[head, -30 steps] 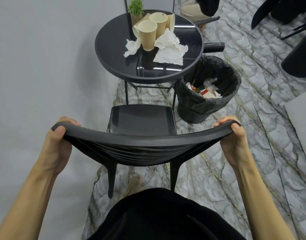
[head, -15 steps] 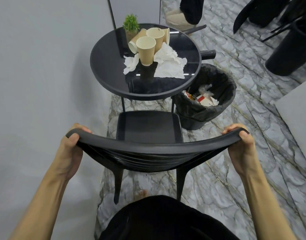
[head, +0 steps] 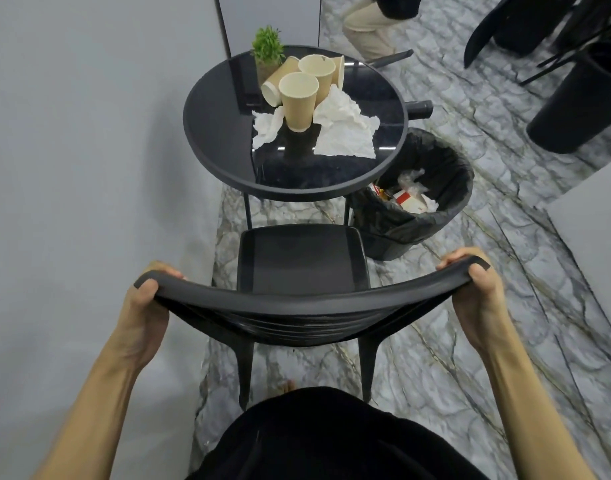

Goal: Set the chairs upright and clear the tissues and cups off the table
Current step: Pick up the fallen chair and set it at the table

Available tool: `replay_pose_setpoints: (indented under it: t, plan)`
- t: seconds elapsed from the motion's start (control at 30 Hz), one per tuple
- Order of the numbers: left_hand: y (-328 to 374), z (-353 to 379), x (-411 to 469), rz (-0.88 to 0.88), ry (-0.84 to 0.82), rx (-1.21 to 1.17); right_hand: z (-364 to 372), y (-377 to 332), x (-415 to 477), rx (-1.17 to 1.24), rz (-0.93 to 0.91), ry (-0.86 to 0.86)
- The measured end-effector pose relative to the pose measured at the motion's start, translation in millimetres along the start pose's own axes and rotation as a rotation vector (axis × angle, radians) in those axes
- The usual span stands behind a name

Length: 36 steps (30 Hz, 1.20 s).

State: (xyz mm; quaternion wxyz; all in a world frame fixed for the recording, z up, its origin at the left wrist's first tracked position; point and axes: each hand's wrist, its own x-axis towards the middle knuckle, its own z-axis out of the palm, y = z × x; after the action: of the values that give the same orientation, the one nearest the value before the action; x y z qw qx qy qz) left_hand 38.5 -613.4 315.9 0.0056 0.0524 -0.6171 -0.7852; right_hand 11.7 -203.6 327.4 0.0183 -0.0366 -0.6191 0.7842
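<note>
A black chair (head: 302,259) stands upright on its legs in front of me, its seat toward the round black table (head: 217,133). My left hand (head: 143,315) grips the left end of the curved backrest and my right hand (head: 479,303) grips the right end. On the table stand two upright paper cups (head: 298,98), with others lying on their sides behind them. A small crumpled tissue (head: 266,128) lies left of the near cup and a larger tissue (head: 345,128) lies to its right.
A black-lined bin (head: 449,216) with rubbish stands on the floor right of the table. A small green plant (head: 267,46) sits at the table's far edge. A grey wall runs along the left. A mirror behind shows a person's legs and dark chairs.
The chair, held in both hands, has slid closer to the table; my view has shifted so the table and bin sit lower in the frame.
</note>
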Motion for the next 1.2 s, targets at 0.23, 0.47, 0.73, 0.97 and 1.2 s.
replay_pose_setpoints:
  t: [0.23, 0.47, 0.73, 0.97, 1.2]
  plan:
    - [-6, -12, -25, -0.073, -0.090, -0.033, -9, 4, -26, -0.041, 0.021, -0.082]
    - [-34, -21, -79, -0.130, -0.109, -0.102, -30, 16, -77, -0.103, 0.086, -0.181]
    - [-46, -25, -111, -0.182, -0.122, -0.105, -43, 26, -106, -0.117, 0.122, -0.199]
    - [-37, -26, -115, -0.255, -0.146, -0.008, -48, 27, -114, -0.133, 0.146, -0.195]
    - [7, -28, -74, -0.509, -0.399, 0.382, -54, 1, -87, -0.317, 0.266, -0.308]
